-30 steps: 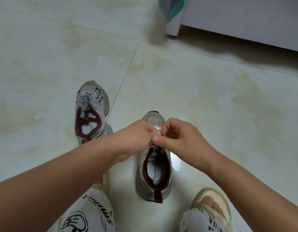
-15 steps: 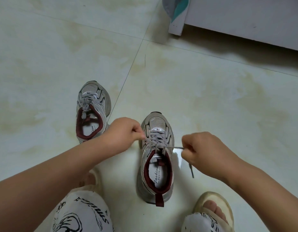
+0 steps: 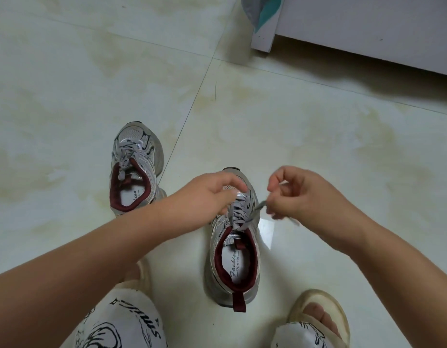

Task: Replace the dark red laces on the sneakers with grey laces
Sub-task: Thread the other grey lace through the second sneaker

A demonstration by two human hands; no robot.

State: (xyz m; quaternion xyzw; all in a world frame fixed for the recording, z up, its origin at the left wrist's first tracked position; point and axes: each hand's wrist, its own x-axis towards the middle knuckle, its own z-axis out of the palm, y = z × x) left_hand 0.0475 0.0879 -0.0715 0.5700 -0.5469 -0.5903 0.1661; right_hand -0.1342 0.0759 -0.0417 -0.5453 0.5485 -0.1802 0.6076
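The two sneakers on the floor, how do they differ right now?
The near sneaker is being worked on: the right hand pinches its grey lace and the left hand rests at its laces, while the far sneaker stands untouched. The far sneaker sits further away and to the left, its lace ends lying by the tongue. Both are grey with dark red lining, point away, and carry grey laces.
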